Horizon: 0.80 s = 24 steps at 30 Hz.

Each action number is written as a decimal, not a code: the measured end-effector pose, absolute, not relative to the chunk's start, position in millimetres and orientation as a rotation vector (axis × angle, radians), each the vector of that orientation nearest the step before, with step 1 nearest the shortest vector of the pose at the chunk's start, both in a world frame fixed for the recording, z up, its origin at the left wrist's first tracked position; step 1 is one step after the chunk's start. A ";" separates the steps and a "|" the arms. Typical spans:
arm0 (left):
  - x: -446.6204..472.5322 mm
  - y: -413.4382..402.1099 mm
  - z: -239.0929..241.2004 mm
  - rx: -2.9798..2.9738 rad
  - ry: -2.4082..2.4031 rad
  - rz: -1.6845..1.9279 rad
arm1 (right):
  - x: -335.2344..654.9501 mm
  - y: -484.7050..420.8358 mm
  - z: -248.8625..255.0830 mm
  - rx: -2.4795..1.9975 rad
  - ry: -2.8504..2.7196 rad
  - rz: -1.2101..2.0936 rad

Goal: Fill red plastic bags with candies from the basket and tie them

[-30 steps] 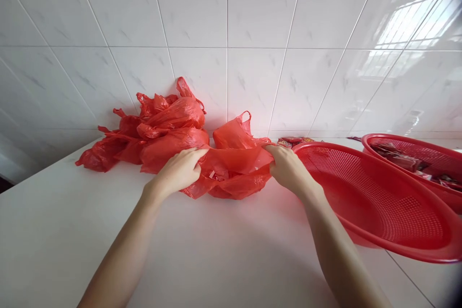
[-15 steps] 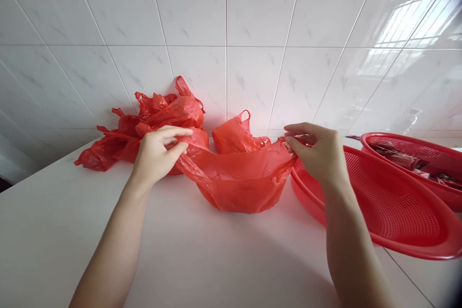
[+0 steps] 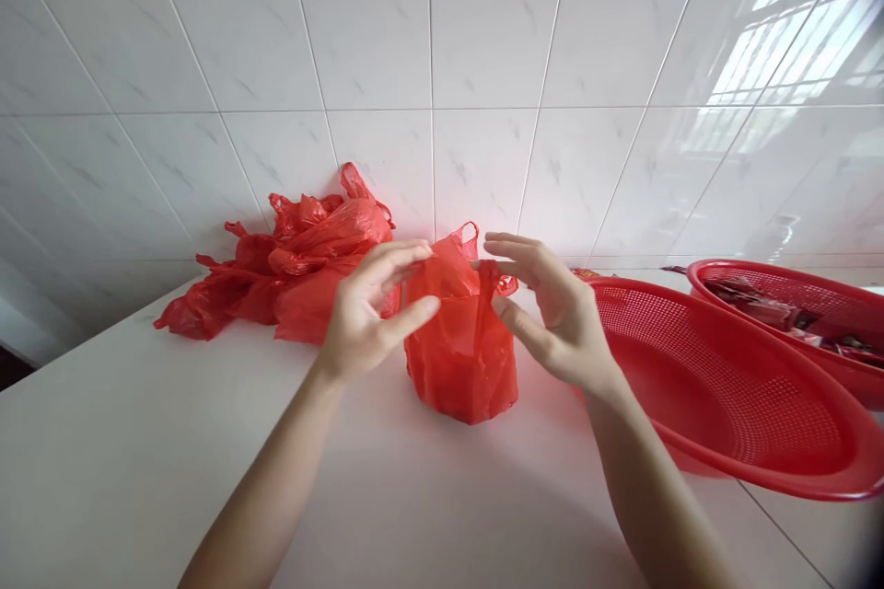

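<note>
A thin red plastic bag (image 3: 459, 368) stands upright on the white tabletop, its top bunched narrow between my two hands. My left hand (image 3: 369, 308) is at the bag's left side, thumb and fingers spread apart with nothing pinched between them. On the other side, my right hand (image 3: 563, 313) also has its thumb and fingers apart. A handle strap of the bag rises beside its fingertips and seems to touch them. Behind this bag, partly hidden by it, another tied red bag (image 3: 452, 248) rests near the wall.
Several filled red bags (image 3: 338, 230) are heaped at the left against the tiled wall (image 3: 483, 18). To the right sits a large red perforated basket (image 3: 725, 386). A second red basket (image 3: 718, 271) beyond it contains small wrapped packets (image 3: 760, 299).
Both hands have come inward and loosened from the bag's stretched handles. The bag has gone from pulled wide to narrow and upright. The view has tilted up slightly.
</note>
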<state>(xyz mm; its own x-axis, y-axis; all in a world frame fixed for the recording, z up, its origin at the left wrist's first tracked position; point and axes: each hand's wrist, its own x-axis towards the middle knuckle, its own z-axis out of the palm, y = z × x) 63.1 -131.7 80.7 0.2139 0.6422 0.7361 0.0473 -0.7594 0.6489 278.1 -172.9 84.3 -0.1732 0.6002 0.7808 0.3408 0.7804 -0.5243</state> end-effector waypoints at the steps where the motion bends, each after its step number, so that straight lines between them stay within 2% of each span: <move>1: 71.6 -133.0 80.0 2.021 0.608 1.556 | 274.1 -173.5 83.7 -0.703 -1.815 0.264; 7: 101.3 -131.2 78.4 2.040 0.637 1.450 | 264.1 -174.2 80.5 -0.706 -1.910 0.155; 12: 97.9 -124.1 75.0 1.923 0.766 1.646 | 267.4 -160.8 71.1 -0.895 -1.748 0.094; 19: 87.8 -117.0 79.3 1.790 0.795 1.762 | 264.2 -135.3 53.5 -1.244 -1.891 0.498; 24: 85.6 -113.1 80.6 1.775 0.799 1.845 | 257.6 -123.1 41.3 -0.998 -1.864 0.808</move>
<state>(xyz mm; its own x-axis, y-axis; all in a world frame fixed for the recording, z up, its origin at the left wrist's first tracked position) 85.6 -113.1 80.6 -0.0656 0.6788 0.7314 0.0688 -0.7282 0.6819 257.6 -123.1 41.3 -0.3199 0.8697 0.3759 0.3205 0.4727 -0.8208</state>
